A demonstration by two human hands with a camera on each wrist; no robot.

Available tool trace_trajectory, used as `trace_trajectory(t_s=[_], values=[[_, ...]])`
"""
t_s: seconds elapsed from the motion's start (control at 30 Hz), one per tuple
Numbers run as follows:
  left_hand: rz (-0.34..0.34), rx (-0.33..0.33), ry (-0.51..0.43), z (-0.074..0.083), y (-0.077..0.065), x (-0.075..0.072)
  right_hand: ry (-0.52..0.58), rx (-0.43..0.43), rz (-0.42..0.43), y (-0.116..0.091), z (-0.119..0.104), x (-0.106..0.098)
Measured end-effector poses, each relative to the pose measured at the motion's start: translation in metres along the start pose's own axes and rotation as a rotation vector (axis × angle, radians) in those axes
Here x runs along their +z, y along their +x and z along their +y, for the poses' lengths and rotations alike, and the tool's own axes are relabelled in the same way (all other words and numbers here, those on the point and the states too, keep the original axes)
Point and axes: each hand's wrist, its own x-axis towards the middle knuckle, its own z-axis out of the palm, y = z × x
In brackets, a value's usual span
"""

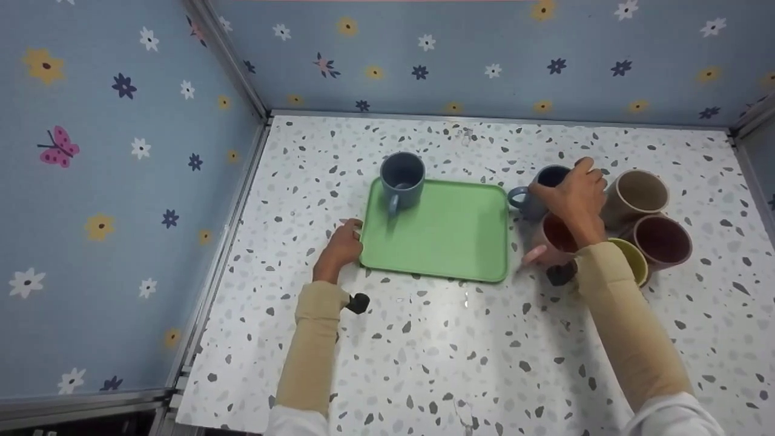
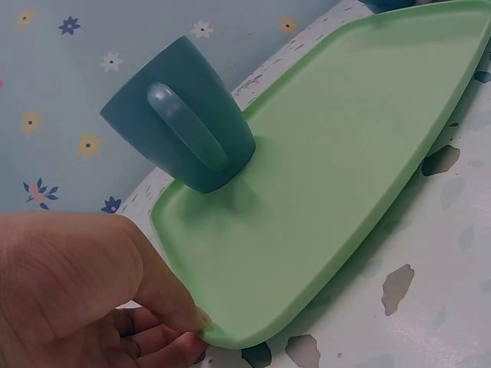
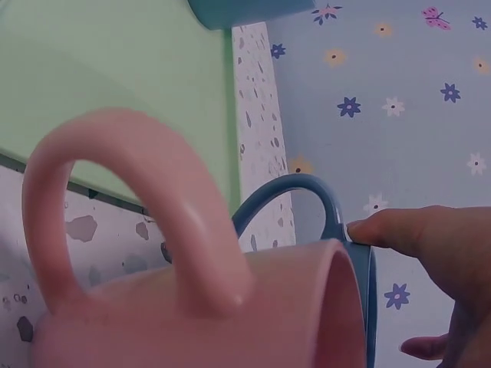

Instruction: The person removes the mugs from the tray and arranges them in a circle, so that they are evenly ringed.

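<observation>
A green tray [image 1: 460, 236] lies on the speckled table, with a blue-grey mug [image 1: 402, 181] standing upright at its far left corner. My left hand [image 1: 344, 245] holds the tray's near left edge, thumb on the rim and fingers curled beside it, as the left wrist view shows. Right of the tray, my right hand [image 1: 578, 191] grips a second blue mug [image 1: 533, 206] from above, its thumb at the rim by the handle. The palm hides part of this mug. Under the right wrist stands a pink mug [image 3: 192, 314], its handle toward the tray.
A beige mug [image 1: 639, 194], a dark red mug [image 1: 661, 242] and a yellow-green mug [image 1: 633, 260] cluster closely to the right, partly behind my right forearm. Flowered blue panels [image 1: 424, 57] border the table [image 1: 412, 351] at the back and sides.
</observation>
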Motion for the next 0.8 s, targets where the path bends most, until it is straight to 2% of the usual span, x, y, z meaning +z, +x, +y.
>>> trace_trajectory(t_s=[0.53, 0.73, 0.8], values=[[-0.007, 0.007, -0.006, -0.0011, 0.0023, 0.0014, -0.046, 0.023, 0.018, 0.0007, 0.0035, -0.0008], [-0.048, -0.032, -0.025, -0.0001, 0.0015, 0.0008, -0.079, 0.023, 0.013, -0.0004, 0.0029, 0.0013], [-0.033, -0.029, -0.014, -0.0002, 0.0019, 0.0008, -0.083, 0.018, 0.002, -0.0009, 0.0025, 0.0013]])
